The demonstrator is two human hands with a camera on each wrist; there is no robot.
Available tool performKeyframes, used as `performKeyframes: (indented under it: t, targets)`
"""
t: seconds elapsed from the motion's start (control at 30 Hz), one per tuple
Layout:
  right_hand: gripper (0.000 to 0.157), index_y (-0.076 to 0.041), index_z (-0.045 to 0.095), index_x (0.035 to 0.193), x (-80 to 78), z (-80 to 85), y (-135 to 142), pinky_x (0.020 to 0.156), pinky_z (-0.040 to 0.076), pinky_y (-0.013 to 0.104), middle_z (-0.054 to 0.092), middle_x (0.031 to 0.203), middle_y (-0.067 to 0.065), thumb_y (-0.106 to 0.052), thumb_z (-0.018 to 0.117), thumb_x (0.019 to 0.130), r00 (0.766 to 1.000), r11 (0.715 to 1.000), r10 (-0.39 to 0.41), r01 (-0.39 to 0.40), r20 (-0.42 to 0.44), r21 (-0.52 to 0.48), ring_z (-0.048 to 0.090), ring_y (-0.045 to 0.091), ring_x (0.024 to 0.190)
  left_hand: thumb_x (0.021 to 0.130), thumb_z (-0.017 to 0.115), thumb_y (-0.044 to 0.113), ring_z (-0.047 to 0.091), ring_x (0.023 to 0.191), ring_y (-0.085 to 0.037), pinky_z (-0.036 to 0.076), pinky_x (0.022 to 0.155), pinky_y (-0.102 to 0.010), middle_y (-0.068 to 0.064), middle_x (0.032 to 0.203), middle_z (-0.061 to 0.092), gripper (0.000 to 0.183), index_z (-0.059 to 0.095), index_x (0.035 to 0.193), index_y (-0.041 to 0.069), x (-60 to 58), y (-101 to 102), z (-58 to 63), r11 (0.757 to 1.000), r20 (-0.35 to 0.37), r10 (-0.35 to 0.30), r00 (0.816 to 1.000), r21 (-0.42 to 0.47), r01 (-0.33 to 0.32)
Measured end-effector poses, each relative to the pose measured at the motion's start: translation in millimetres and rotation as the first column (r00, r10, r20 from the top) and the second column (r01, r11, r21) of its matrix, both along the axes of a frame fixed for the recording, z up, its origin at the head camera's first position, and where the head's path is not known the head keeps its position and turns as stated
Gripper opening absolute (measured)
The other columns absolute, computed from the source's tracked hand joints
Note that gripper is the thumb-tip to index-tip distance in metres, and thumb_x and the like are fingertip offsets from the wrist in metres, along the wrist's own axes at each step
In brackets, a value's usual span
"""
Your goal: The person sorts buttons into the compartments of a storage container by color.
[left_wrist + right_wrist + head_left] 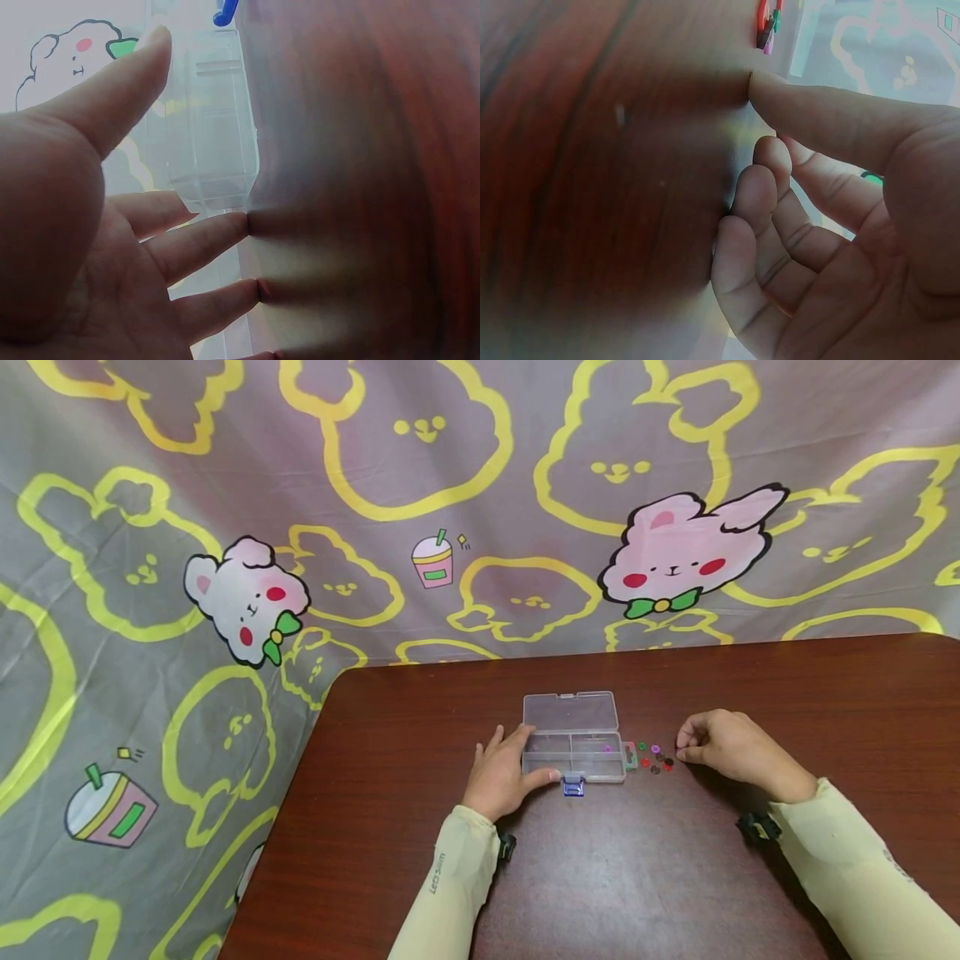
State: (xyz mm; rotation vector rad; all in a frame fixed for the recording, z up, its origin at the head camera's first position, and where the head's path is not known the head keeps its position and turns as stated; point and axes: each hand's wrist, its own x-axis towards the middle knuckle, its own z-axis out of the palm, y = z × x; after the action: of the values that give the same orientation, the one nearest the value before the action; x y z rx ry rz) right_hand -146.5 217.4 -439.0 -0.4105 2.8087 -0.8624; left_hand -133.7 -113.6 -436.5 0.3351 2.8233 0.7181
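R hand (pixel 726 748) is low over the table (pixel 637 860), fingers bent, thumb & pointer tips close; can't tell if they pinch a disc. Little discs (pixel 668 766) lie just left of those tips. Farther left: clear box (pixel 596 770), lid (pixel 572 714) open, purple bit (pixel 608 749) inside. L hand (pixel 502 777), fingers spread, steadies its left end. Prob. pick-up step; next needs a gentle pinch & lift.

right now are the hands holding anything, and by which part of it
The left hand rests spread on the left end of the clear box, without gripping it. Whether the right hand, beside the small colored pieces, pinches one can't be told.
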Motion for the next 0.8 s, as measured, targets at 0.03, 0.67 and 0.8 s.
performKeyframes:
  t: [0.03,0.67,0.8]
  targets:
    - [0.014,-0.015,0.067,0.077,0.0,0.0,0.0,0.062,0.042,0.031,0.059,0.071,-0.008,-0.009,0.075,0.087,1.0,1.0,-0.001,0.001,0.003,0.001,0.05,0.013,0.066,0.088,0.072,0.054,0.021,0.151,-0.035,0.014,0.119,-0.062,-0.007,0.157,0.041,0.082,0.043,0.154,0.013,0.1,0.0,0.1,1.0,0.0,-0.001,1.0,0.001,0.001]
    - [0.016,-0.016,0.064,0.078,1.9,-1.0,-0.5,0.059,0.041,0.029,0.057,0.07,-0.007,-0.006,0.074,0.088,0.998,1.0,0.003,-0.004,-0.062,-0.015,0.05,0.012,0.065,0.088,0.072,0.054,0.021,0.151,-0.034,0.013,0.12,-0.062,-0.006,0.158,0.041,0.083,0.042,0.154,0.014,-0.1,-0.6,-1.0,1.0,0.003,0.002,1.0,0.003,-0.002]
    - [0.016,-0.016,0.065,0.078,2.2,-0.8,-0.8,0.058,0.041,0.028,0.057,0.07,-0.007,-0.006,0.074,0.088,0.997,1.0,0.007,-0.009,-0.073,-0.019,0.05,0.011,0.065,0.088,0.071,0.055,0.02,0.152,-0.033,0.013,0.12,-0.061,-0.005,0.158,0.04,0.083,0.042,0.155,0.015,-0.3,-0.4,-1.4,1.0,0.005,0.005,1.0,-0.004,-0.005]
